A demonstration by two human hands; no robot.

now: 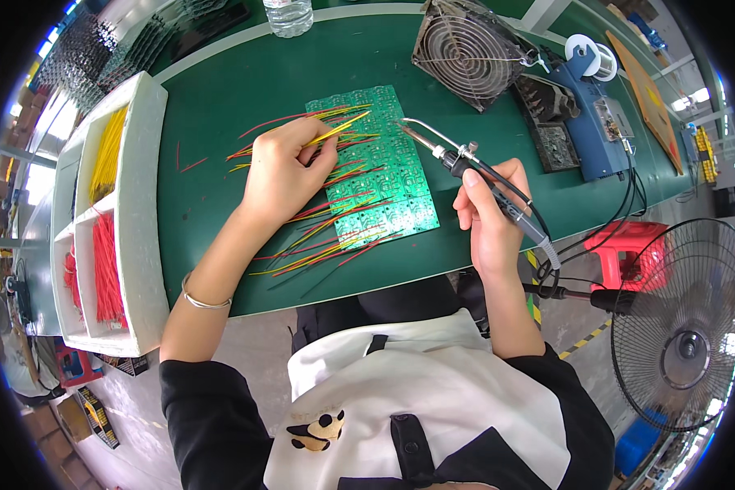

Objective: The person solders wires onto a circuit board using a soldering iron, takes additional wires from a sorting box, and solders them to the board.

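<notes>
My left hand [290, 167] pinches a yellow wire [345, 126] whose end slants over the green circuit board panel [420, 200]. Red, yellow and dark wires [318, 255] stick out in rows from the left side of that panel, which lies flat on the green bench. In my right hand [496, 212] is a soldering iron [498, 196], gripped like a pen. A thin metal tube runs along the iron to its tip, which points left at the panel's upper right part. Whether the tip touches the panel I cannot tell.
A white divided box [143, 204] of yellow and red wires stands at left. Behind the panel are a square fan [465, 53], a blue soldering station [592, 122] and a solder spool [603, 61]. A clear bottle [289, 16] stands at the back; a floor fan [682, 335] is at right.
</notes>
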